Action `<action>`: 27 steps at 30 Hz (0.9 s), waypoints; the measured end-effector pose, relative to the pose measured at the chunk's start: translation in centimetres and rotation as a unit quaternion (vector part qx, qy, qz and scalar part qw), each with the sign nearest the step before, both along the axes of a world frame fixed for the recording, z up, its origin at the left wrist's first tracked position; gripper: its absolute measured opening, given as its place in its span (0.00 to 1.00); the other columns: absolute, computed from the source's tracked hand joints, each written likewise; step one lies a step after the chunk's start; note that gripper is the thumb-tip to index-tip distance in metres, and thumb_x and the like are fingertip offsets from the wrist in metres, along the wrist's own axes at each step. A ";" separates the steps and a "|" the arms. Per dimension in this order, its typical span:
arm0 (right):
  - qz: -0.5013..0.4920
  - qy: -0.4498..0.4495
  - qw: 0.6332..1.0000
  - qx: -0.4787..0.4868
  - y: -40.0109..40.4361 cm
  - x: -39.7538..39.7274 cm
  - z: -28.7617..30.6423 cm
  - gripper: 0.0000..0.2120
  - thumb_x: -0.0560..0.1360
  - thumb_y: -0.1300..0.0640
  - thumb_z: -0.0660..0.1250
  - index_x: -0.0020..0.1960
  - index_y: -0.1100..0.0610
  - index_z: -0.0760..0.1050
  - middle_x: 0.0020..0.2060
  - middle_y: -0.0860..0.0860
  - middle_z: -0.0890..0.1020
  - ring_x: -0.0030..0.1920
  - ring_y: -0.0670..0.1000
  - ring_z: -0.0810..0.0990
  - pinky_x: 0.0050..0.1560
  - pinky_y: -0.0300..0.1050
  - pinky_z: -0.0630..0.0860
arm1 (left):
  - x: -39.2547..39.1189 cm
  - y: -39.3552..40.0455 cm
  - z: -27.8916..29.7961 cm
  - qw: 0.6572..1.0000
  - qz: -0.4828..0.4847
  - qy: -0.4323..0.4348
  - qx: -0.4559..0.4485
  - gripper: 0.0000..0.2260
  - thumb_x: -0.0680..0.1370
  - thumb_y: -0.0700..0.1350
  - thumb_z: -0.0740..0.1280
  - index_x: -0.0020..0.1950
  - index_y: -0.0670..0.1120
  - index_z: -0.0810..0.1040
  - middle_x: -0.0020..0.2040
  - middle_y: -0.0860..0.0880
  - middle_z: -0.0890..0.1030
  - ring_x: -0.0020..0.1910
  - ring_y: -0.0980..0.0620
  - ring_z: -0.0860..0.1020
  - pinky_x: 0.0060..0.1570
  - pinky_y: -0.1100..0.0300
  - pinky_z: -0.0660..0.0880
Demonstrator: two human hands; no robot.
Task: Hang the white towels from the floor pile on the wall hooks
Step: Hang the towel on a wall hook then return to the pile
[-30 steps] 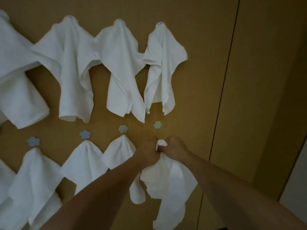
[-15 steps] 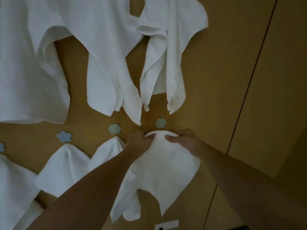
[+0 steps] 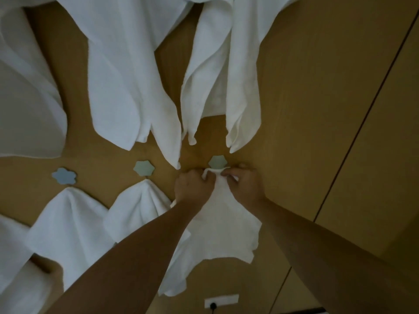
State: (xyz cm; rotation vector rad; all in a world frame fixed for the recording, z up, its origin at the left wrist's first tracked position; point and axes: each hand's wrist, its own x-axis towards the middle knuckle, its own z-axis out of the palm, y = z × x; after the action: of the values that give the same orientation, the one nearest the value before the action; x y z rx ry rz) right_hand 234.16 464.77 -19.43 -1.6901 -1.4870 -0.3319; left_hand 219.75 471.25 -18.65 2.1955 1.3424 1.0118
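Both my hands hold the top edge of a white towel (image 3: pixel 217 225) against the tan wall, just under a pale green flower-shaped hook (image 3: pixel 217 161). My left hand (image 3: pixel 192 185) pinches the edge on the left side, and my right hand (image 3: pixel 243 184) pinches it on the right. The rest of the towel hangs down between my forearms. The hook's peg is hidden behind the bunched edge.
Several white towels (image 3: pixel 127 82) hang from an upper row of hooks. Two more towels (image 3: pixel 68 225) hang to the left on the lower row, under flower-shaped hooks (image 3: pixel 144 168). A white wall socket (image 3: pixel 221 300) sits low on the wall. A panel seam (image 3: pixel 362 123) runs down the right side.
The view has moved closer to the wall. My hands have lifted the towel's top edge up to just under the rightmost lower hook and drawn closer together.
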 end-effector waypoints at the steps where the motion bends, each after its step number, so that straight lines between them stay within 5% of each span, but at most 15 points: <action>1: 0.003 -0.029 1.000 -0.001 -0.1 0.5 -0.4 0.11 0.73 0.63 0.69 0.50 0.54 0.86 0.41 0.55 0.84 0.40 0.53 0.82 0.45 0.40 0.78 | 0.0 -0.3 -0.2 1.000 0.006 -0.006 0.007 0.17 0.79 0.55 0.62 0.37 0.46 0.79 0.32 0.48 0.80 0.33 0.47 0.79 0.35 0.59 0.74; 5: 0.041 -0.050 0.998 -0.011 -1.1 1.1 -1.9 0.14 0.77 0.63 0.65 0.59 0.57 0.83 0.44 0.56 0.85 0.40 0.54 0.84 0.47 0.33 0.72 | 0.0 -1.8 -0.9 0.996 0.005 -0.051 0.074 0.07 0.80 0.48 0.64 0.55 0.47 0.76 0.40 0.48 0.81 0.36 0.48 0.78 0.36 0.57 0.75; 9: 0.073 0.055 0.994 -0.064 -2.0 0.1 -2.3 0.15 0.82 0.61 0.60 0.67 0.57 0.77 0.54 0.53 0.84 0.50 0.47 0.82 0.49 0.17 0.64 | 0.5 -2.1 -2.3 0.986 -0.015 -0.006 0.167 0.11 0.78 0.39 0.66 0.59 0.46 0.81 0.51 0.42 0.83 0.41 0.42 0.81 0.40 0.55 0.78; 13: 0.117 0.165 0.974 -0.099 -1.9 -0.8 -2.6 0.17 0.82 0.62 0.59 0.68 0.54 0.74 0.56 0.49 0.82 0.53 0.43 0.78 0.53 0.23 0.69 | 0.5 -2.1 -3.5 0.985 -0.010 0.003 0.170 0.12 0.77 0.37 0.67 0.59 0.44 0.82 0.52 0.41 0.83 0.42 0.41 0.82 0.40 0.55 0.78; 16: 0.150 0.301 0.936 -0.102 -1.7 -0.9 -2.2 0.12 0.80 0.58 0.60 0.57 0.48 0.79 0.47 0.43 0.82 0.48 0.44 0.81 0.52 0.36 0.76 | 0.8 -2.6 -3.6 0.988 0.005 -0.017 0.152 0.12 0.78 0.38 0.66 0.60 0.44 0.82 0.51 0.42 0.82 0.42 0.43 0.81 0.40 0.57 0.76; 20: 0.151 0.380 0.899 -0.158 -2.1 -1.0 -0.4 0.11 0.81 0.61 0.61 0.57 0.56 0.80 0.47 0.48 0.83 0.46 0.44 0.81 0.41 0.25 0.73 | 1.5 -3.3 -3.7 0.994 0.019 -0.058 0.093 0.13 0.81 0.42 0.62 0.63 0.47 0.80 0.56 0.46 0.81 0.49 0.47 0.80 0.46 0.60 0.72; 24: 0.136 0.347 0.907 -0.195 -1.7 -1.7 -0.2 0.11 0.81 0.49 0.64 0.53 0.53 0.82 0.44 0.50 0.85 0.47 0.52 0.83 0.50 0.44 0.79 | 1.7 -3.7 -3.0 0.996 0.014 -0.061 0.064 0.14 0.81 0.45 0.59 0.63 0.47 0.80 0.57 0.45 0.80 0.52 0.46 0.78 0.48 0.57 0.73; 27: 0.057 0.166 0.957 -0.232 -1.5 -1.5 -0.5 0.13 0.82 0.49 0.58 0.60 0.48 0.80 0.50 0.48 0.82 0.53 0.52 0.79 0.55 0.49 0.76 | 1.2 -3.8 -2.3 0.995 0.017 -0.005 0.100 0.23 0.78 0.52 0.52 0.60 0.45 0.82 0.56 0.43 0.78 0.55 0.42 0.74 0.53 0.48 0.74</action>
State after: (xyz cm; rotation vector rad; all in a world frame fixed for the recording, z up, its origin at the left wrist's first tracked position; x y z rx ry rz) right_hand 232.69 463.23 -19.90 -1.8926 -1.4680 0.3798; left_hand 220.99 467.48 -20.94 2.3135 1.3291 1.2162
